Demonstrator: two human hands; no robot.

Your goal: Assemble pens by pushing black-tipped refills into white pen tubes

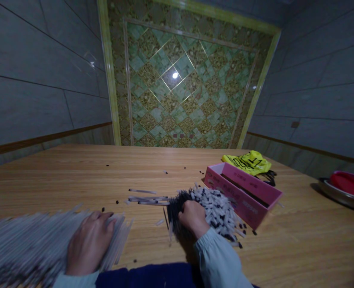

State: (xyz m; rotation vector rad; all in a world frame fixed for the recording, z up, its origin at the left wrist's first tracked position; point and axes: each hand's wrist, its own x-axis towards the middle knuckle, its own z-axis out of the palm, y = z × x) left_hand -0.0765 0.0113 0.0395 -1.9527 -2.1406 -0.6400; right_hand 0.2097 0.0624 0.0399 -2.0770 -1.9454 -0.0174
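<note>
On the left of the table, my left hand (91, 240) lies over a wide heap of clear pen barrels (29, 240). Its fingers are loosely bent, with the thumb and forefinger apart, and motion blurs it a little. My right hand (193, 216) is closed at a bundle of thin dark pen refills (177, 208); its fingertips are hidden, so what they grip does not show. Right beside that hand is a pile of short white pieces with black parts (217, 210), probably pen caps. Several pens with dark ends (148, 200) lie just beyond the refills.
A pink open box (243, 192) stands to the right of the white pile, with a yellow plastic bag (249, 162) behind it. A metal tray with a red basin (347, 186) is at the far right. Small black bits (117, 202) are scattered over the wooden table (153, 160).
</note>
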